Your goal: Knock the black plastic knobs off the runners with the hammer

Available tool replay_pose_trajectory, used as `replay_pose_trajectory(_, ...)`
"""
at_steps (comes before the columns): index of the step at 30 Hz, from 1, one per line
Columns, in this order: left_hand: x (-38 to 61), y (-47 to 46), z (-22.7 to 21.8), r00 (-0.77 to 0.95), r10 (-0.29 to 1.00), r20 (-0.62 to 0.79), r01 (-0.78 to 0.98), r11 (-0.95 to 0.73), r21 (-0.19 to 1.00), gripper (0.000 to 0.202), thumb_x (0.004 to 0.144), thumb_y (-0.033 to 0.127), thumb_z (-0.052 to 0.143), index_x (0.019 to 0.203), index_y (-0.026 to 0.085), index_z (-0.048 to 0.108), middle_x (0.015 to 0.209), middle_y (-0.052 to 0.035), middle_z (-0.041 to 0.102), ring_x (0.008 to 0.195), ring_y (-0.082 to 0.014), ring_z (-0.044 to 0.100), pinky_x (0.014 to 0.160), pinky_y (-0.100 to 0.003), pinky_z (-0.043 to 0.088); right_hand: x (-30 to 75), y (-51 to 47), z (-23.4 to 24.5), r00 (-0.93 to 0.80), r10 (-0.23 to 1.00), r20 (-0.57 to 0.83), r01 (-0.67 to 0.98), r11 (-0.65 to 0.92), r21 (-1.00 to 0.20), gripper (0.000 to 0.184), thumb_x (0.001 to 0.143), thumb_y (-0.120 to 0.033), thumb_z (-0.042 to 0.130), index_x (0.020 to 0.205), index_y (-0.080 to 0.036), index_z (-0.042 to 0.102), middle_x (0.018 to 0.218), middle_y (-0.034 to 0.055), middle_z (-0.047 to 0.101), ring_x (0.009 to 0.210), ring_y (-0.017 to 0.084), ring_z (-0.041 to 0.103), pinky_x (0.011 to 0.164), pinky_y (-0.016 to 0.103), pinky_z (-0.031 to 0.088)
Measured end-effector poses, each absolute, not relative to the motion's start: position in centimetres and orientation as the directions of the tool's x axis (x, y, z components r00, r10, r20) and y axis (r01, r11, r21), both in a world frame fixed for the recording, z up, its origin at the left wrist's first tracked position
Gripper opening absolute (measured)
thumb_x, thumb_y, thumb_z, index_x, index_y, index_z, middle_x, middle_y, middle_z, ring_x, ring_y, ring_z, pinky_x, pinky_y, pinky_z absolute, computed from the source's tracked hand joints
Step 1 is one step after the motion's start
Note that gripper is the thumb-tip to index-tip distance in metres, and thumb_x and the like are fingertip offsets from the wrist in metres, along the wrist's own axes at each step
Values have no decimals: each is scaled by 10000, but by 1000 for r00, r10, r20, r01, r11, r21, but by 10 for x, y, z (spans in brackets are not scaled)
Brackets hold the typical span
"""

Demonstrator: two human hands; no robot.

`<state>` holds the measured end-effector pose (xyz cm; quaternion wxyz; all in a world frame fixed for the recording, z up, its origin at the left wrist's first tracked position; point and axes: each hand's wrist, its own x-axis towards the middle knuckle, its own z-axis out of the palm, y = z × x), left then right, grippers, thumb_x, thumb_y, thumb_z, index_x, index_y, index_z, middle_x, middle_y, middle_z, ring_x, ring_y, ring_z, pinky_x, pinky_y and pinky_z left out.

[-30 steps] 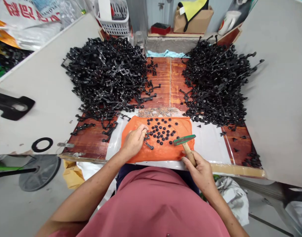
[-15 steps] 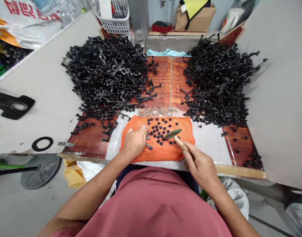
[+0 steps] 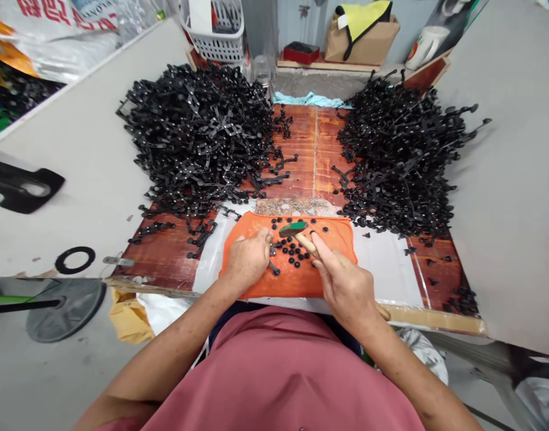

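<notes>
My right hand (image 3: pixel 346 284) is wrapped around the wooden handle of a hammer (image 3: pixel 294 228); its green and dark head is raised over the orange cloth (image 3: pixel 301 284). Closed at the left of that cloth, my left hand (image 3: pixel 251 257) pinches a black jointed piece (image 3: pixel 274 268), whose end sticks out past the fingers. How the fingertips grip it is partly hidden. Small round black caps (image 3: pixel 293 252) lie scattered on the cloth between the hands, some of them beneath the hammer.
A big heap of black jointed parts (image 3: pixel 202 131) rises at the back left. Opposite stands a heap of black pegs (image 3: pixel 395 155). Behind are a white basket (image 3: pixel 218 45), a red box (image 3: pixel 301 52) and a cardboard box (image 3: pixel 359 42). Grey boards flank both sides.
The hammer and my right hand have moved left, toward my left hand. My left hand stays at almost the same place on the cloth. The whole view has shifted slightly.
</notes>
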<state>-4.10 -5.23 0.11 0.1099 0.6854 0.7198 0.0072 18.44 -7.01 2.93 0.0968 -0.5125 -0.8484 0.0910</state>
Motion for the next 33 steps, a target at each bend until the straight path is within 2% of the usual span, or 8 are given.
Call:
replay_pose_trajectory(4,-41,-53,0,-43,988,-151,986,66,156,378,1065,301,298,1199,191,635,847,-93,748,778,-270,700,796,-364,454,183,-68,33,-481,876,-29,865,469,-178,503,1078,-293,404,1576,-307,471,946,68,754,671,200,682,560,279,469)
replay_pose_trajectory(8,-41,-53,-1,-51,986,-161,988,73,134,405,1070,331,276,1184,183,635,824,-99,738,770,-279,694,784,-368,452,181,-64,34,-463,886,32,865,459,-203,517,1092,-304,370,1607,-287,419,1050,88,761,772,200,716,617,273,489)
replay_pose_trajectory(12,-42,-52,0,-45,985,-165,987,69,146,398,1067,320,283,1203,194,635,866,-104,747,786,-278,696,788,-366,447,182,-60,34,-478,875,-79,876,469,-114,527,1075,-305,443,1602,-315,423,946,60,760,652,195,690,540,276,436)
replay_pose_trajectory(17,-43,-51,1,-57,981,-187,990,79,114,400,1062,341,288,1187,201,641,830,-96,739,771,-283,689,748,-361,440,184,-60,40,-453,891,42,871,452,-192,558,1088,-313,386,1643,-319,335,1070,84,759,741,204,708,612,285,480)
replay_pose_trajectory(22,-43,-50,-2,-50,984,-169,991,70,116,419,1060,339,261,1145,186,641,808,-101,729,747,-278,681,760,-369,439,176,-60,40,-512,853,-98,858,504,-102,567,1052,-230,426,1609,-338,406,990,68,761,670,202,698,558,283,450)
replay_pose_trajectory(26,-44,-50,0,-53,983,-176,990,75,123,432,1055,343,243,1169,181,627,793,-105,721,743,-288,679,755,-375,439,174,-60,37,-479,876,-47,868,465,-174,555,1065,-272,420,1616,-328,390,1048,80,761,741,204,713,604,278,484)
replay_pose_trajectory(29,-45,-54,4,-31,981,-191,990,57,133,414,1041,329,246,1159,191,617,796,-99,718,750,-285,683,754,-367,445,173,-62,36,-477,878,-47,839,439,-321,509,1061,-256,423,1565,-276,491,963,89,765,749,222,708,663,300,515)
replay_pose_trajectory(33,-51,-54,1,50,976,-214,978,-5,207,409,1014,370,241,1096,210,609,756,-73,705,728,-268,681,754,-350,475,182,-56,37,-432,901,49,771,396,-499,509,1065,-322,468,1572,-275,465,1131,51,780,955,226,724,821,297,531)
